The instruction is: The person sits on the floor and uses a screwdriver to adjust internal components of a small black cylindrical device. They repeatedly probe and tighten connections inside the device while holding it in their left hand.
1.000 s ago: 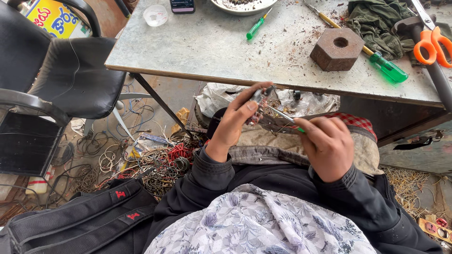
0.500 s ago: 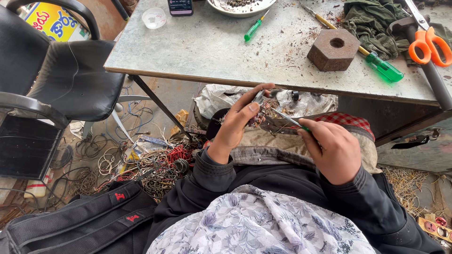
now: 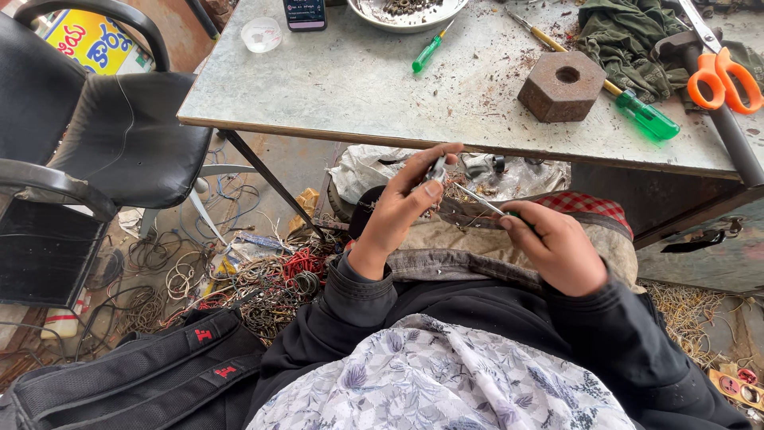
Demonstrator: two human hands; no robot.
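Right now the small metal part (image 3: 436, 170) sits pinched in my left hand (image 3: 402, 211) over my lap, below the table edge (image 3: 382, 137). My right hand (image 3: 557, 247) grips a thin screwdriver (image 3: 477, 199), shaft slanting up-left, tip at the part.

The counter (image 3: 334, 87) carries two green-handled screwdrivers (image 3: 428, 52) (image 3: 646, 116), one rusty hexagonal nut (image 3: 562, 85), one pair of orange scissors (image 3: 720, 76), one phone (image 3: 305, 13) and one metal bowl (image 3: 410, 13). One black chair (image 3: 111, 135) stands beside it. One black backpack (image 3: 135, 374) lies on the floor.
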